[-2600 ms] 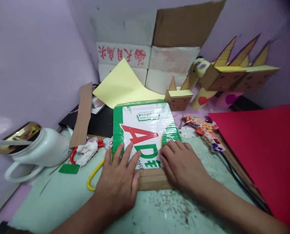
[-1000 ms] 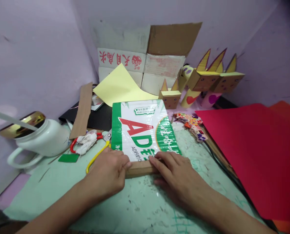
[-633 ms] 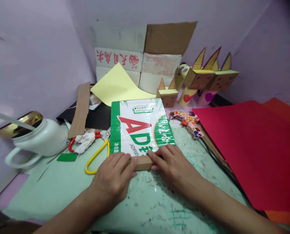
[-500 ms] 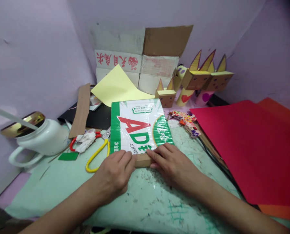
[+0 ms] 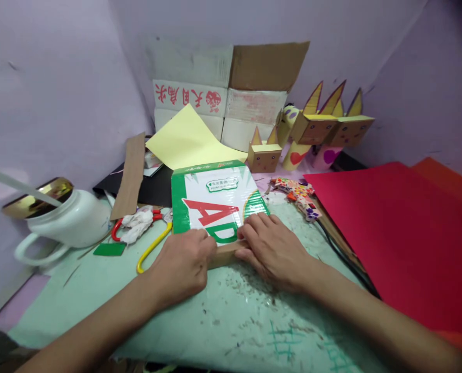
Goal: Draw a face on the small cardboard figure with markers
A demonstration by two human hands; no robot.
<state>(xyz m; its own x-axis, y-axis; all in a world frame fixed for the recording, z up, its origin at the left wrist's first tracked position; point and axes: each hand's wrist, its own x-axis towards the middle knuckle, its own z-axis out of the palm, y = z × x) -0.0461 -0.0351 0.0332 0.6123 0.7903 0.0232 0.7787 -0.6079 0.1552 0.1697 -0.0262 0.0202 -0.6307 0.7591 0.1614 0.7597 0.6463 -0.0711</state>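
Observation:
A piece of printed cardboard [image 5: 211, 194], white and green with a large red and green "AD", lies in front of me on the green-covered table. Its near edge is folded up, showing a strip of plain brown underside. My left hand [image 5: 190, 259] is closed on the left part of that fold, with the fingertips hidden. At the right part of the fold, my right hand [image 5: 272, 248] grips the edge with bent fingers, its thumb against the brown strip. Just left of the cardboard lie yellow-handled scissors [image 5: 153, 247], partly covered by my left hand.
A white mug [image 5: 79, 220] with a straw, a green scrap [image 5: 109, 249], crumpled tissue [image 5: 138, 226] and a brown cardboard strip [image 5: 130, 176] are at left. Red paper [image 5: 402, 238] covers the right side. Behind stand cardboard animal figures [image 5: 265, 157] and yellow paper [image 5: 190, 140].
The cardboard has been drawn slightly towards me and its near edge rolled further over, hiding more of the print. Its far edge now shows a bent green flap.

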